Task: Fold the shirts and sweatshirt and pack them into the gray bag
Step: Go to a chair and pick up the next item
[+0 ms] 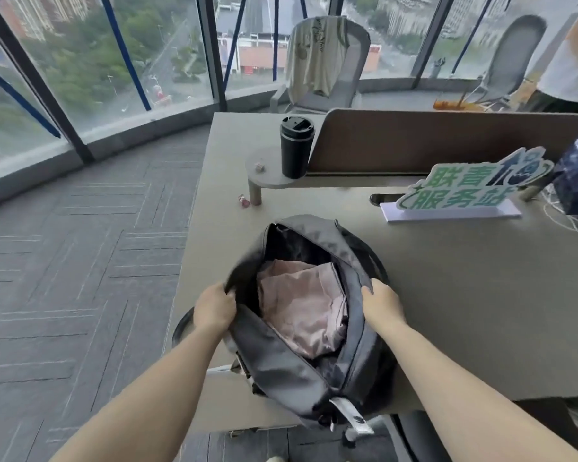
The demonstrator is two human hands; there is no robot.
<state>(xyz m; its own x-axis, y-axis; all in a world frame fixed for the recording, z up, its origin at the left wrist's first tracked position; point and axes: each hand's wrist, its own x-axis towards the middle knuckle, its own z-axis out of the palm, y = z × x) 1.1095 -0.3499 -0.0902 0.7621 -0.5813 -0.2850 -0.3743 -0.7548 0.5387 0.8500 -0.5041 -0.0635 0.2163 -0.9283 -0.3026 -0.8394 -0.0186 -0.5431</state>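
Head view: gray bag [281, 368] sits on the near-left part of the desk [464, 295], its near end overhanging the desk edge, zipper mouth pulled open. Left hand [214, 310] grips the left rim of the opening, fingers curled over the fabric. Right hand [382, 305] grips the right rim the same way, thumb on top. Both hands spread the mouth apart. Inside the bag: a pink folded garment [301, 308], lying in the middle of the compartment, somewhat creased. A bag strap [181, 323] loops out over the desk's left edge.

Farther back on the desk: black lidded tumbler [296, 146] upright on a small round riser shelf [267, 171], just beside a brown divider panel [431, 141]. Green-lettered sign [471, 185] on a white base stands to the right, well apart from the bag. A light shirt [314, 58] hangs over the back of a gray office chair [351, 68] by the window.
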